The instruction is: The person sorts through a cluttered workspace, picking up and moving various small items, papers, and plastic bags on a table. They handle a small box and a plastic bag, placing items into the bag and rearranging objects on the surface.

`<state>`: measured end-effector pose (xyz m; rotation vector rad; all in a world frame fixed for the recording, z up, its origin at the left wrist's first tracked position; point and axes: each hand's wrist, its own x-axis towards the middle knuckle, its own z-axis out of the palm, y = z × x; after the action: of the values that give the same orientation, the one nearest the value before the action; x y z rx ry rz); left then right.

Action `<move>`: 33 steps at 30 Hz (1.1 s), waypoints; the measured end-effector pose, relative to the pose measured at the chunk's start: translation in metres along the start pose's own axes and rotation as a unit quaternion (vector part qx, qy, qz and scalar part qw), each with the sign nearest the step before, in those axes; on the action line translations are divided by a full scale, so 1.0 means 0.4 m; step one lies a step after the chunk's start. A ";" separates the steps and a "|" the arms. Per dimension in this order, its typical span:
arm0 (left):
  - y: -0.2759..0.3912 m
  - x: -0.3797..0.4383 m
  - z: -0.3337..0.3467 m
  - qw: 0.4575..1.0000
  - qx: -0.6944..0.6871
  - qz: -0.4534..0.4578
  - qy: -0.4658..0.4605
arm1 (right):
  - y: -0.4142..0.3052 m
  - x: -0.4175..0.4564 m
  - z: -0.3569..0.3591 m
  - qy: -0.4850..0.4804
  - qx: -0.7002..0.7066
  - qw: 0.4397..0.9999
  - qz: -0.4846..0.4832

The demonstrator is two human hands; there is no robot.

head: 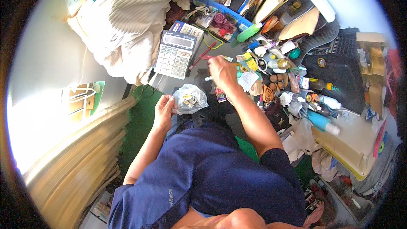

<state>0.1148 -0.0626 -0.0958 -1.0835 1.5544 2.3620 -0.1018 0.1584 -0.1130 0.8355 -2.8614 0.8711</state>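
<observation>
My left hand (164, 109) pinches the edge of a clear plastic bag (191, 97), which holds several small pieces, some of them yellow. My right hand (219, 70) is over the dark glossy desk, fingers bent downward; its fingertips are blurred, and whether they grip anything cannot be told. Just beyond it lie a reddish stick-like item (206, 57) and a dark red pencil or pen (203, 54). A large desk calculator (175, 54) rests at the left on a printed box. Near my right wrist lies a small purple and red card or packet (220, 94).
Bottles, papers and small goods crowd the desk's right side, among them a green bottle (249, 32) and a blue bottle (321, 121). A blue basket (219, 6) stands at the back. White ribbed cloth (127, 22) is heaped at the left.
</observation>
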 end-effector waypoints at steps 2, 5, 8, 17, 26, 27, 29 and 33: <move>-0.003 -0.004 0.005 1.000 0.002 -0.005 0.001 | 0.075 0.037 -0.013 -0.017 -0.108 0.994 0.029; 0.002 -0.002 0.010 1.000 0.001 -0.013 0.000 | 0.151 0.040 0.018 -0.061 -0.179 0.980 0.055; -0.001 0.003 0.006 1.000 -0.010 -0.006 -0.001 | 0.159 0.048 0.026 -0.091 -0.191 0.973 0.089; 0.006 0.001 -0.005 1.000 -0.005 -0.010 0.000 | 0.153 0.027 -0.107 0.004 -0.185 0.977 0.110; -0.011 0.010 -0.011 1.000 0.010 0.001 0.000 | 0.259 -0.043 -0.125 0.050 -0.036 0.979 0.195; -0.010 0.011 -0.013 1.000 0.012 0.002 0.001 | 0.274 -0.033 -0.131 0.051 -0.073 0.972 0.218; -0.008 0.011 -0.014 1.000 0.010 0.003 -0.003 | 0.309 -0.018 -0.123 0.049 -0.139 0.973 0.177; -0.004 0.003 -0.016 1.000 0.002 0.005 -0.005 | 0.322 0.011 -0.100 -0.012 -0.247 0.958 0.148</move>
<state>0.1179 -0.0675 -0.0990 -1.0633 1.5636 2.3655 -0.1754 0.2673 -0.1438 0.3700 -3.0533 0.1242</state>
